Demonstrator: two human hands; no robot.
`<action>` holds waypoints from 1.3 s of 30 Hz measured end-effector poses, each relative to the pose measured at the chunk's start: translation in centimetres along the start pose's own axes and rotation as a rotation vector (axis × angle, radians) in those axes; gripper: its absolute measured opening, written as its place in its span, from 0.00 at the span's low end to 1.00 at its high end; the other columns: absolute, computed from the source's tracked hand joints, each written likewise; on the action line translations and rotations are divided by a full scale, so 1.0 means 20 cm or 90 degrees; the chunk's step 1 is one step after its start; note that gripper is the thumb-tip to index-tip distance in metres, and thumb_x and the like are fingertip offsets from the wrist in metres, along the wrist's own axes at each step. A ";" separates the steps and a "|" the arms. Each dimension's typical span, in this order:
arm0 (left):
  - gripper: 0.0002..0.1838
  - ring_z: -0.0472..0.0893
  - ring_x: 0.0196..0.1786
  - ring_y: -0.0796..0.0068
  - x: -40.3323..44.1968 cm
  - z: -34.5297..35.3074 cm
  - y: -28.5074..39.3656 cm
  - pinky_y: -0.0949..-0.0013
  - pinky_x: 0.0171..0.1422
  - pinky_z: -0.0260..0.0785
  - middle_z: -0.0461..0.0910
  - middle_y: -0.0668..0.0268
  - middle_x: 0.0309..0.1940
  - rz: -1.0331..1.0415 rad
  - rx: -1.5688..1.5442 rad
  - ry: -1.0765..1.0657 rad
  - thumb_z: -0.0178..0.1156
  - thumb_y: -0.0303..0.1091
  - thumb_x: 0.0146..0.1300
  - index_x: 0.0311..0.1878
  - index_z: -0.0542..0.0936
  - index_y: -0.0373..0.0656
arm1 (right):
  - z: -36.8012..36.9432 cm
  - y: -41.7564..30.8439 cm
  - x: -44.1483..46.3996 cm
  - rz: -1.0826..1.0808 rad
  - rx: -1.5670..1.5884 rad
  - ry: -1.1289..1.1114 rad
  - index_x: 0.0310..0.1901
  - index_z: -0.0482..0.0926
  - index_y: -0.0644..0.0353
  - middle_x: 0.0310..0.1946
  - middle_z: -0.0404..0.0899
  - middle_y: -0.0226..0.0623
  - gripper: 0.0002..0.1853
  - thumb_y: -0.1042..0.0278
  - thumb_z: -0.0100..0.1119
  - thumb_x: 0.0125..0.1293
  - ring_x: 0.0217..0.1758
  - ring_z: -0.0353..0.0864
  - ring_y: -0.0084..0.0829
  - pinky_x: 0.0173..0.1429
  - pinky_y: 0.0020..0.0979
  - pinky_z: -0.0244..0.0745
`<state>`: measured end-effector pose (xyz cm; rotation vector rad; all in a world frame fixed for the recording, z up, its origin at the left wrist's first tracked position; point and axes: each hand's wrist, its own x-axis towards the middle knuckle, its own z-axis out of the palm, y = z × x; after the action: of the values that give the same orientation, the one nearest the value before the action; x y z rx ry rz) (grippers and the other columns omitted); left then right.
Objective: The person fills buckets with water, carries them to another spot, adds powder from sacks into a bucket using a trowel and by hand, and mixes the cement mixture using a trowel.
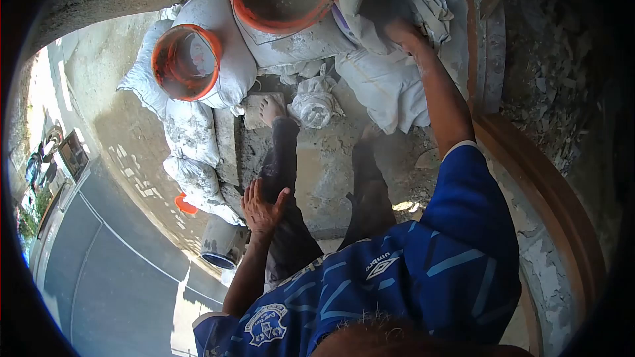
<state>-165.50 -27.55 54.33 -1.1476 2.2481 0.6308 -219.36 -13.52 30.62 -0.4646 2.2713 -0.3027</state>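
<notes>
My right hand (pixel 405 34) reaches into an open paper sack (pixel 432 1) of grey powder; its fingers are hidden in the sack's dark mouth. My left hand (pixel 264 208) rests on my left leg with its fingers spread and nothing in it. Left of the sack, a large orange bucket (pixel 242 13) holds a grey wet mix. A smaller orange bucket (pixel 213 39), with grey liquid inside, stands further left on white sacks (pixel 231 69).
Several filled white sacks (pixel 190 132) line the left side. A tied white bag (pixel 315 104) lies near my feet. A dark bucket (pixel 221 244) and an orange container (pixel 186 203) are lower left. A brown curved beam (pixel 542 192) and rubble (pixel 546 86) lie right.
</notes>
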 end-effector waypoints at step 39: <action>0.41 0.76 0.61 0.49 -0.11 0.05 0.10 0.50 0.67 0.63 0.80 0.51 0.54 0.002 0.055 0.053 0.57 0.69 0.60 0.57 0.76 0.37 | -0.53 0.09 -0.92 0.036 0.462 -0.031 0.44 0.82 0.64 0.22 0.70 0.24 0.19 0.53 0.58 0.72 0.21 0.67 0.17 0.23 0.26 0.65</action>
<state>-165.94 -24.62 55.31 -1.1464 2.3241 0.4895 -216.16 -3.41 49.03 -0.0248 1.9452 -1.0200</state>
